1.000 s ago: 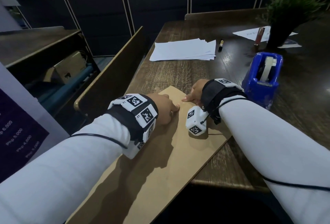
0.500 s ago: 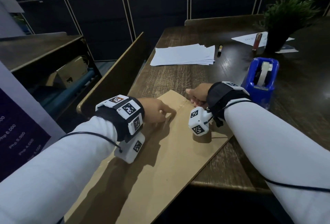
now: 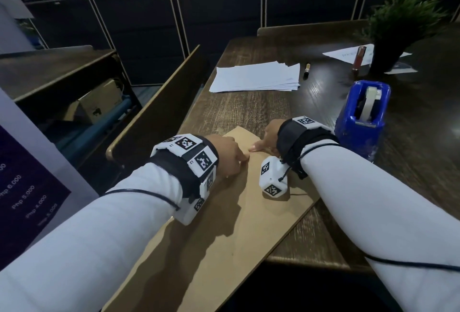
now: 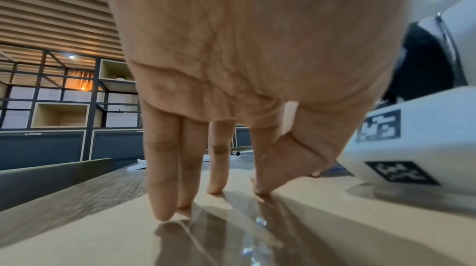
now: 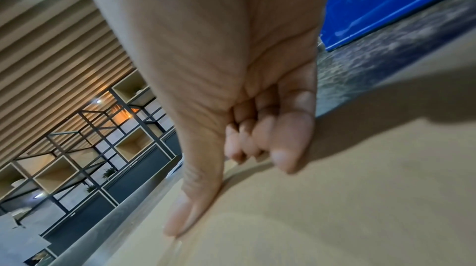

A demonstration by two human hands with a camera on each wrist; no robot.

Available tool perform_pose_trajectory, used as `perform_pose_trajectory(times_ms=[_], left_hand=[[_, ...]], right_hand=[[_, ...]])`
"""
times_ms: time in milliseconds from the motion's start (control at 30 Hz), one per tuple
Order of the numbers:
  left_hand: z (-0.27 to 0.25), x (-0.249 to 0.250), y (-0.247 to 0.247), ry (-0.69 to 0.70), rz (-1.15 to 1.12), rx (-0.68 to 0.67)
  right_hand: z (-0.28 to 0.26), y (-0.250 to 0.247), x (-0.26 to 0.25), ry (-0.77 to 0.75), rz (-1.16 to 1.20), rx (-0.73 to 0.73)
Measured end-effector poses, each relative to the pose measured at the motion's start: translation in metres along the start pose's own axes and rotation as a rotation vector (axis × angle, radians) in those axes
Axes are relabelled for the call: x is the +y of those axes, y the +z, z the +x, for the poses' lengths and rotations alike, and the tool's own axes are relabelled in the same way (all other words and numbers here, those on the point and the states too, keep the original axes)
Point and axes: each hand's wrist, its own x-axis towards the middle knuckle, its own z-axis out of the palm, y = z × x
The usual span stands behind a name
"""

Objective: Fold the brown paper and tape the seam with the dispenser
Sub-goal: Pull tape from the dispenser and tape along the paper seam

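The folded brown paper point(image 3: 224, 237) lies on the dark wooden table point(image 3: 249, 112) and overhangs its front edge. My left hand point(image 3: 229, 154) stands over it with straight fingers, their tips pressing down point(image 4: 206, 189). A shiny strip of clear tape point(image 4: 231, 235) runs along the paper point(image 4: 335, 229) under those fingertips. Just to the right, my right hand point(image 3: 267, 137) presses its outstretched thumb point(image 5: 185, 215) on the paper point(image 5: 335, 199); its other fingers are curled into the palm and hold nothing. The blue tape dispenser point(image 3: 362, 117) stands right of that wrist, its base also in the right wrist view point(image 5: 386, 1).
Farther back on the table lie a stack of white sheets point(image 3: 256, 77) and a pen point(image 3: 307, 70). A potted plant point(image 3: 398, 25) and a reddish marker point(image 3: 358, 57) stand at the back right. A wooden chair back point(image 3: 154, 117) runs along the table's left side.
Both hands stay on the paper. The left fingertips have slid back toward the right thumb after drawing a little apart half a second ago.
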Motion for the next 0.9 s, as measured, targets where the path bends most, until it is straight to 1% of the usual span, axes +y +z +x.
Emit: perform_pose_trajectory(times_ms=[67, 133, 200, 267, 367, 533, 667, 733, 800, 900], left_hand=[[0.002, -0.005, 0.002, 0.007, -0.038, -0.008], [0.005, -0.011, 0.006, 0.012, -0.08, -0.025], [0.007, -0.014, 0.007, 0.011, -0.11, -0.031], [0.007, -0.016, 0.007, 0.005, -0.131, -0.027], [0.005, -0.02, 0.008, 0.007, -0.185, -0.007], [0.002, -0.018, 0.013, 0.02, -0.116, 0.025], [0.003, -0.014, 0.012, 0.021, -0.121, 0.022], [0.004, -0.014, 0.013, 0.025, -0.125, 0.015], [0.001, -0.012, 0.014, 0.025, -0.129, 0.016], [-0.005, -0.007, 0.014, 0.027, -0.12, 0.012]], right_hand=[[0.004, 0.0, 0.003, -0.008, 0.004, -0.011], [-0.012, -0.004, 0.0, -0.015, 0.018, -0.035], [-0.026, -0.005, 0.0, -0.025, 0.016, -0.017], [-0.029, -0.005, 0.003, -0.025, 0.017, 0.008], [-0.03, -0.003, -0.001, -0.028, 0.02, 0.005], [-0.025, -0.002, -0.005, -0.032, -0.035, -0.004], [-0.038, -0.005, 0.0, -0.056, 0.003, -0.045], [-0.045, -0.003, 0.001, -0.068, 0.008, -0.017], [-0.058, -0.002, -0.002, -0.082, -0.052, 0.021], [-0.082, -0.003, -0.007, -0.155, -0.104, 0.053]])
